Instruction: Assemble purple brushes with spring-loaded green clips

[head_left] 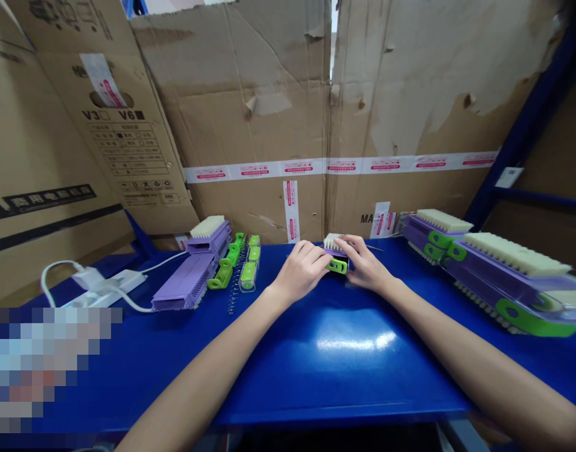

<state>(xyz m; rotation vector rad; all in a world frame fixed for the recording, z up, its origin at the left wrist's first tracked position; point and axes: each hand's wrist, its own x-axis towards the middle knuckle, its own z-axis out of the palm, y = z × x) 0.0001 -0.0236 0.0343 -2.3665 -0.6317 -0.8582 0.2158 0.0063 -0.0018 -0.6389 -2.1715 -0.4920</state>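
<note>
Near the back of the table, my left hand has its fingers closed on a green plastic bracket with holes in it. My right hand is closed around a small purple scrub brush, whose cream bristles face up. The bracket sits at the brush's near end, against a dark opening in the body. Whether it is fastened there I cannot tell. Both hands cover much of the brush. A thin dark rod shows just beyond my right hand; its kind is unclear.
At left lie purple brush bodies, green brackets, a row of springs and small clear-and-green pieces. A white power strip is farther left. Stacked purple-green brushes stand at right. Cardboard walls the back.
</note>
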